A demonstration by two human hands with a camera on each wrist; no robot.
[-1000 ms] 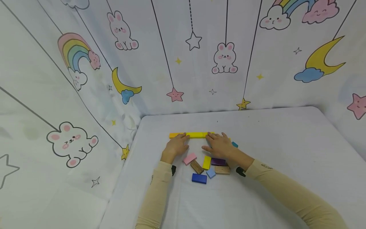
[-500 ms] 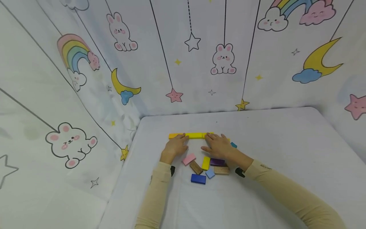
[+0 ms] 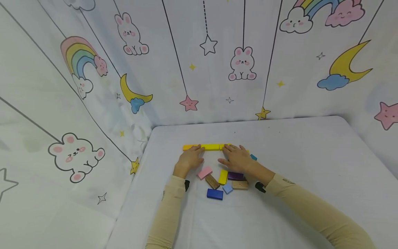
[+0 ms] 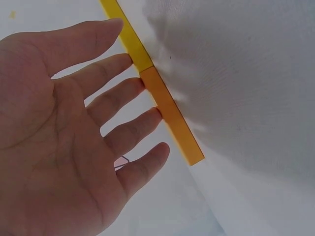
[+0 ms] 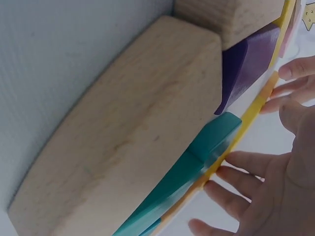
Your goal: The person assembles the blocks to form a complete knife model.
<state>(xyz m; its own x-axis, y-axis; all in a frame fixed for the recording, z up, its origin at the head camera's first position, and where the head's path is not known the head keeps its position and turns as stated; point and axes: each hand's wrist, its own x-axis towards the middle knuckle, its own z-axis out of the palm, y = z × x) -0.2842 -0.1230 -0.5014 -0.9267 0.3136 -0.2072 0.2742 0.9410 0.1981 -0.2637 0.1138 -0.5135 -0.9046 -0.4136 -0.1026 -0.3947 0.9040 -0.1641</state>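
Observation:
A straight row of blocks lies toward the back of the table, with an orange block (image 4: 170,115) at its left end and a yellow block (image 3: 210,147) beside it. My left hand (image 3: 189,159) has its fingers extended, the fingertips touching the near side of the orange and yellow blocks. To the right, my right hand (image 3: 237,159) lies with spread fingers against the same row and covers part of it. In the right wrist view, its fingertips meet the yellow and orange edge, and teal blocks (image 5: 216,135) show on the other side.
Loose blocks lie in front of the hands: pink (image 3: 205,173), dark brown (image 3: 212,181), yellow (image 3: 223,176), purple (image 3: 235,176), light wood (image 3: 239,185), light blue (image 3: 227,188) and dark blue (image 3: 215,194). A patterned curtain (image 3: 168,62) stands behind the white-covered table (image 3: 304,155).

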